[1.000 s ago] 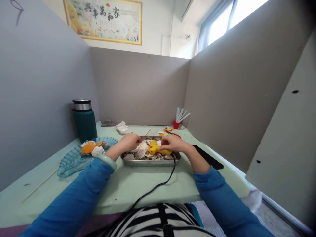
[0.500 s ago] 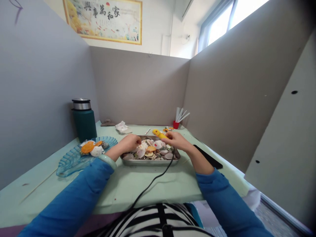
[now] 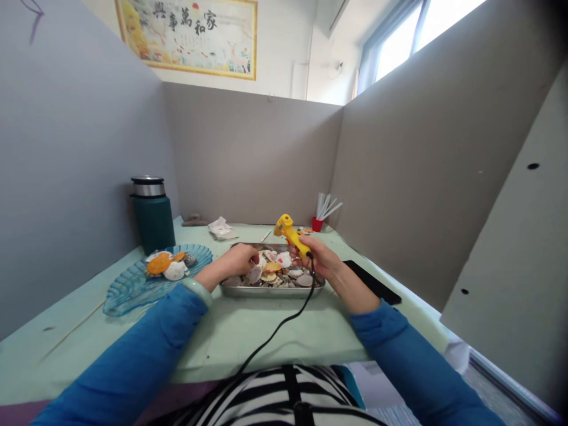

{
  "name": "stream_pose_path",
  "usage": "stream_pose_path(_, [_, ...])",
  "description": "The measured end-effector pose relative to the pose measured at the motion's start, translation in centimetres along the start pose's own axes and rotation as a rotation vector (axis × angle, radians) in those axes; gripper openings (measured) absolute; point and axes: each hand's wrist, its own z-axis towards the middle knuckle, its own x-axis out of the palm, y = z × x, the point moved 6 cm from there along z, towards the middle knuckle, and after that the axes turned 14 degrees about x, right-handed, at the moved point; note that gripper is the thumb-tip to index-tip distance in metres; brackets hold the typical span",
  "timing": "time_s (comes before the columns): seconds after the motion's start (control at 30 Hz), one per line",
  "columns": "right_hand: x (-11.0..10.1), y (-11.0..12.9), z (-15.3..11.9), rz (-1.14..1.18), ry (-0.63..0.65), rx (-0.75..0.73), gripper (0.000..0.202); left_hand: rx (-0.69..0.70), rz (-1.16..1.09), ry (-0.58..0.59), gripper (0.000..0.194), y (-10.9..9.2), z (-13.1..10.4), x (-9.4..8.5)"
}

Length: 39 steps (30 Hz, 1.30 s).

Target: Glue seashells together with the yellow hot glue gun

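Note:
My right hand (image 3: 318, 255) is wrapped around a yellow hot glue gun (image 3: 296, 238), held above the right part of a metal tray (image 3: 271, 293). A black cord hangs from the end of its handle. Over the tray's left part, my left hand (image 3: 241, 258) is closed in a pinch on a white shell (image 3: 261, 261); the fingertips partly hide it. Loose shells (image 3: 290, 274) fill the tray, white, brownish and purplish, with an orange shell (image 3: 272, 267) among them.
On the left, a blue glass dish (image 3: 128, 291) holds several shells, with a green flask (image 3: 153, 222) behind it. A red cup (image 3: 317, 224) of white sticks stands at the back right. A dark flat slab (image 3: 375, 283) lies right of the tray. Grey partitions (image 3: 252, 154) enclose the table.
My right hand has turned the glue gun more upright, its head now higher. My left hand has shifted slightly right, still pinching over the tray.

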Motion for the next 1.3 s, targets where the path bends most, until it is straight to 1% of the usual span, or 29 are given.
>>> stream_pose_path(0.1, [0.3, -0.1, 0.0, -0.039, -0.012, 0.002, 0.020, -0.031, -0.010, -0.010, 0.027, 0.1, -0.3, -0.6])
stream_pose_path(0.2, [0.8, -0.1, -0.2, 0.014, 0.050, 0.000, 0.022, -0.071, -0.032, 0.008, 0.027, 0.4, -0.6, -1.6])
stream_pose_path(0.33, [0.7, -0.4, 0.0, 0.125, 0.110, 0.044, 0.025, -0.090, -0.040, -0.017, 0.023, 0.7, -1.3, -3.6])
stream_pose_path(0.4, [0.3, -0.9, 0.3, 0.140, 0.079, 0.076, 0.027, -0.097, -0.110, 0.066, 0.020, 0.4, -1.8, -3.8])
stream_pose_path(0.47, [-0.2, -1.2, 0.6, 0.115, -0.001, 0.081, 0.026, -0.083, -0.189, 0.190, 0.018, -0.5, -2.4, -3.5])
stream_pose_path(0.5, [-0.4, -1.3, 0.8, 0.100, -0.032, 0.077, 0.025, -0.075, -0.209, 0.228, 0.019, -1.0, -2.6, -3.3])
stream_pose_path(0.57, [-0.5, -1.4, 0.9, 0.071, -0.074, 0.075, 0.026, -0.061, -0.214, 0.275, 0.022, -1.9, -2.8, -2.9])
stream_pose_path(0.6, [-0.5, -1.4, 1.0, 0.061, -0.084, 0.074, 0.027, -0.043, -0.203, 0.278, 0.020, -2.4, -2.7, -2.7])
stream_pose_path(0.7, [-0.5, -1.4, 1.0, 0.038, -0.100, 0.078, 0.032, 0.022, -0.171, 0.277, 0.015, -3.4, -2.3, -2.0])
stream_pose_path(0.77, [-0.5, -1.4, 0.9, 0.031, -0.099, 0.069, 0.032, 0.048, -0.158, 0.264, 0.015, -3.7, -2.0, -1.8])
stream_pose_path(0.83, [-0.5, -1.4, 1.0, 0.028, -0.087, 0.051, 0.032, 0.029, -0.148, 0.240, 0.015, -3.4, -1.8, -1.8])
stream_pose_path(0.9, [-0.5, -1.4, 1.0, 0.016, -0.077, 0.039, 0.032, -0.023, -0.143, 0.196, 0.015, -2.8, -1.7, -2.1])
stream_pose_path(1.0, [-0.6, -1.4, 1.1, -0.017, -0.092, 0.015, 0.033, -0.091, -0.181, 0.092, 0.016, -1.9, -1.6, -2.6])
stream_pose_path(1.07, [-0.6, -1.3, 1.1, -0.044, -0.108, -0.013, 0.033, -0.111, -0.225, 0.033, 0.017, -1.5, -1.5, -2.6])
stream_pose_path(1.13, [-0.6, -1.2, 1.1, -0.086, -0.127, -0.044, 0.034, -0.116, -0.254, 0.016, 0.018, -1.4, -1.4, -2.4])
stream_pose_path(1.2, [-0.6, -1.1, 1.1, -0.140, -0.151, -0.067, 0.035, -0.109, -0.253, 0.023, 0.019, -1.4, -1.3, -2.0])
stream_pose_path(1.3, [-0.7, -1.0, 1.1, -0.200, -0.196, -0.086, 0.035, -0.107, -0.155, 0.024, 0.020, -1.4, -1.1, -1.9])
